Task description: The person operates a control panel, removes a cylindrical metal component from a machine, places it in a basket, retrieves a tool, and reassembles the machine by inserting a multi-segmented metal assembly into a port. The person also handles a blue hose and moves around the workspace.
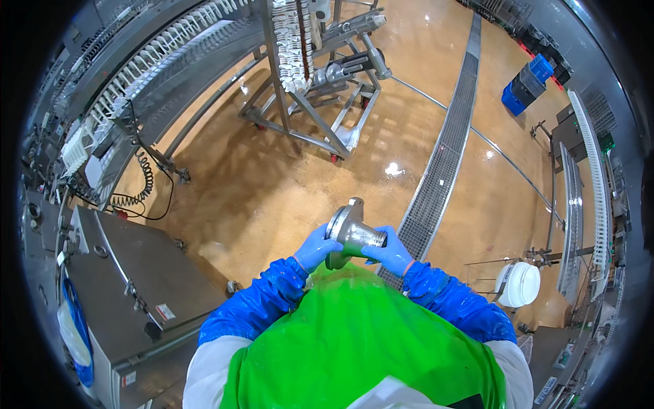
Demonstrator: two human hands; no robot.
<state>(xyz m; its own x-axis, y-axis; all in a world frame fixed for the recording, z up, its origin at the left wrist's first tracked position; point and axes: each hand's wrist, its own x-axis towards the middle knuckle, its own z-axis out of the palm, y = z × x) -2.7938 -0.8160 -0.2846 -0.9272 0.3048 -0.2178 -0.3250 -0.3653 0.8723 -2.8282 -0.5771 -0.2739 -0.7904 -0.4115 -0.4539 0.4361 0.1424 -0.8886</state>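
Flanged metal fitting [355, 236], one: I hold it between left hand [315, 249], grasping its flange, and right hand [392, 252], grasping its narrower end.

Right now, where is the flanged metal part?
In the head view, the flanged metal part is just right of centre, held between left hand and right hand, near the green apron.

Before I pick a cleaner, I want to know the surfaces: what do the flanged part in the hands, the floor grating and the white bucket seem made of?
Flanged part: metal, probably steel; silvery, with bright highlights on its smooth body.
Floor grating: likely metal too; dull grey mesh, exact kind unclear.
White bucket: probably plastic; opaque and smooth, without a metallic shine.
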